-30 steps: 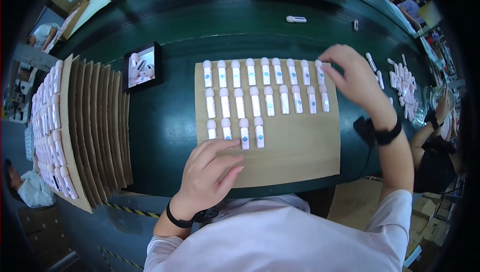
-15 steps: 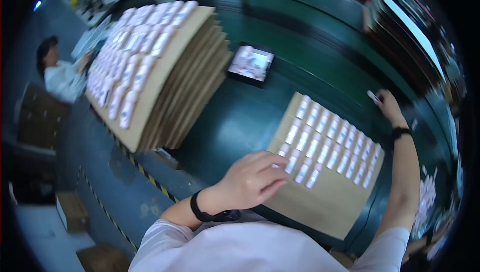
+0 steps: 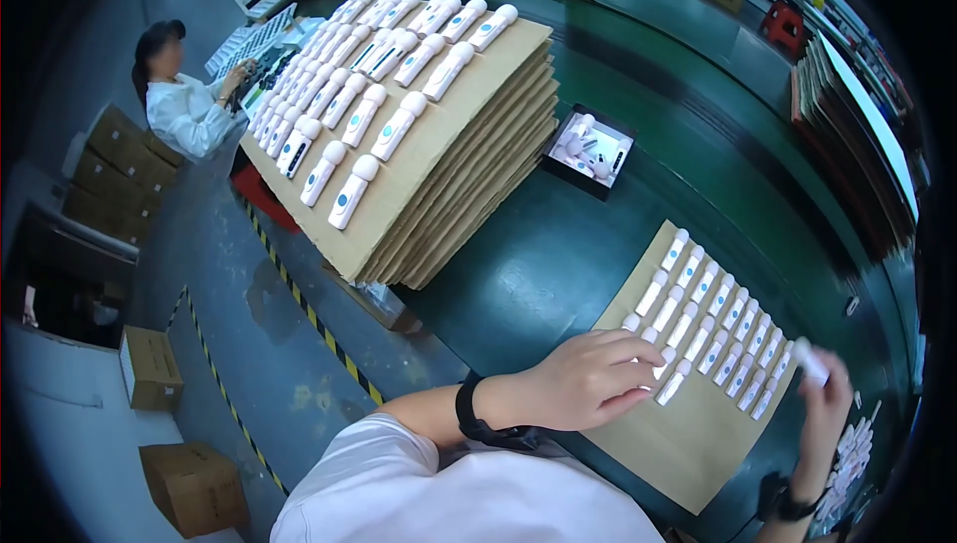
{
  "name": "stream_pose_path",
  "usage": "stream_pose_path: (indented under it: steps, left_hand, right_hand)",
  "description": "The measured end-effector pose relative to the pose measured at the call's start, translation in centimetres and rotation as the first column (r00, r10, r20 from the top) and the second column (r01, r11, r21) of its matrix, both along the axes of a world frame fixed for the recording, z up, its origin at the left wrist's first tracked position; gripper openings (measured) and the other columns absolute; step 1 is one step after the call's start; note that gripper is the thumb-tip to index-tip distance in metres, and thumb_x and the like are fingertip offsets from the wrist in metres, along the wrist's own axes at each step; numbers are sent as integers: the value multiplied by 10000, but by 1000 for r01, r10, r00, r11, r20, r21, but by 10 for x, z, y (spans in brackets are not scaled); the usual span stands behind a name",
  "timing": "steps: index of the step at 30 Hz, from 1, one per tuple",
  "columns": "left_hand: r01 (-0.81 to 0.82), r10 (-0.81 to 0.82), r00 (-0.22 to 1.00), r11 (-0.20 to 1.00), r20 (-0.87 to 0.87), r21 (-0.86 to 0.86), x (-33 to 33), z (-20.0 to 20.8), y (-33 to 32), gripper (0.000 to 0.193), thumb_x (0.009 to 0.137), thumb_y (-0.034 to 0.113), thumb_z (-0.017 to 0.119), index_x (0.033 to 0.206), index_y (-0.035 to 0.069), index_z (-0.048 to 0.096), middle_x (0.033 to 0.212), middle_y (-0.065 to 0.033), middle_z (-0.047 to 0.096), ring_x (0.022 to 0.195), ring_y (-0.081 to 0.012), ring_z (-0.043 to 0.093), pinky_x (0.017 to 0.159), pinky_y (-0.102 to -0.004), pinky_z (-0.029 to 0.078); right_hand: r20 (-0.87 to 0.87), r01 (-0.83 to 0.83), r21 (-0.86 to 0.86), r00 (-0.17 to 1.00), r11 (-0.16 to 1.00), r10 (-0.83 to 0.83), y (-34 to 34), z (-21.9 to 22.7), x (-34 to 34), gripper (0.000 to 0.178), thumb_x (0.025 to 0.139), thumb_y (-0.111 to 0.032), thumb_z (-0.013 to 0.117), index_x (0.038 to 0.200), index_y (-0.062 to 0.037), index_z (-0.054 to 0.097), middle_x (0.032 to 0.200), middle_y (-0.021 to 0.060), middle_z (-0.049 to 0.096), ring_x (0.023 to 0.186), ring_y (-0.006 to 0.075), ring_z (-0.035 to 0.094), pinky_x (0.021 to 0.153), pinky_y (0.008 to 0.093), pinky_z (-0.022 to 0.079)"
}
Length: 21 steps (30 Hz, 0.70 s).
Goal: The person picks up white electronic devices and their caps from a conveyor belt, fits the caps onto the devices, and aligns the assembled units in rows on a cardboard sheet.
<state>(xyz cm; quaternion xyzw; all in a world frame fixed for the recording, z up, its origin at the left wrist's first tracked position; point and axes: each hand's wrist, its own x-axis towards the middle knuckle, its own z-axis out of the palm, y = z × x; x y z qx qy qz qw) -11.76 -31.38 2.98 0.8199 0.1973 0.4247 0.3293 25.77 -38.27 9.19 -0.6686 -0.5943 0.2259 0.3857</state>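
My left hand (image 3: pixel 603 378) is bent over the left end of the lowest row on a brown cardboard sheet (image 3: pixel 668 453). Its fingers are curled together around a small pale wand massager, mostly hidden beneath them. Several pale-pink wand massagers (image 3: pixel 713 352), each with a round head, lie in slanted rows on this sheet. At the sheet's right edge, my right hand (image 3: pixel 829 393) pinches another wand massager (image 3: pixel 810 363), round end up; hand and massager are slightly blurred.
A tall stack of cardboard sheets (image 3: pixel 469 184) bears more massagers at left. Beyond lies an open black box (image 3: pixel 598 184) holding pale parts. Loose pale pieces (image 3: pixel 852 463) are heaped at far right. A co-worker (image 3: pixel 184 104) sits at the far left.
My right hand has come back toward me from the far right, carrying the pale massager to the sheet's edge. My left hand stays over the lowest row. The view has shifted.
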Motion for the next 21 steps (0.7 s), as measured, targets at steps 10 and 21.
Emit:
stream_pose_path:
  steps: [10, 21]
  left_hand:
    - [221, -223, 975, 952, 13, -212, 17, 14, -13, 328, 803, 54, 764, 1115, 15, 673, 1092, -138, 691, 934, -290, 681, 807, -383, 538]
    - [220, -244, 969, 912, -26, -347, 17, 8, -32, 298, 784, 29, 788, 1054, -28, 676, 986, -148, 718, 845, -252, 697, 761, -320, 539]
  right_hand:
    - [-230, -253, 135, 932, 958, 279, -48, -26, -159, 249, 823, 7, 700, 1071, 22, 682, 891, 121, 649, 755, 254, 604, 677, 342, 480]
    - [-116, -232, 255, 957, 939, 268, -64, -48, -163, 280, 806, -16, 744, 1075, 24, 677, 923, 122, 658, 776, 236, 599, 683, 330, 473]
